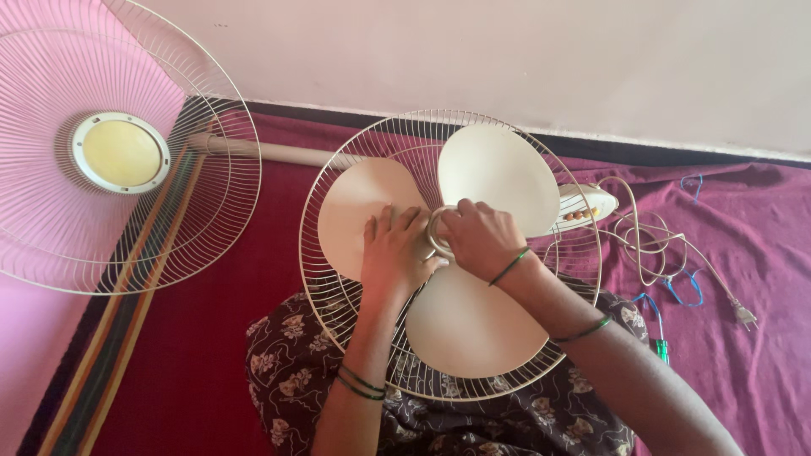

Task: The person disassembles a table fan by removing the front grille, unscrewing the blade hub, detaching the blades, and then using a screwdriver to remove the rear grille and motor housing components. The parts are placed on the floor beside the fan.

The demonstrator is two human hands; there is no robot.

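Observation:
A cream three-bladed fan blade [498,165] lies inside the rear wire guard [325,190] of a fan resting on my lap. My left hand [393,249] lies flat on the left blade, fingers spread beside the hub. My right hand [480,236] grips the round hub ring [434,232] at the centre of the blades. Green bangles sit on both wrists.
The detached front wire guard [51,228] with a round yellow centre cap [120,152] leans at the left. The fan's pole [270,152] runs behind. A control housing [583,205], a coiled cord [646,245] and a plug [745,317] lie on the maroon cloth at right.

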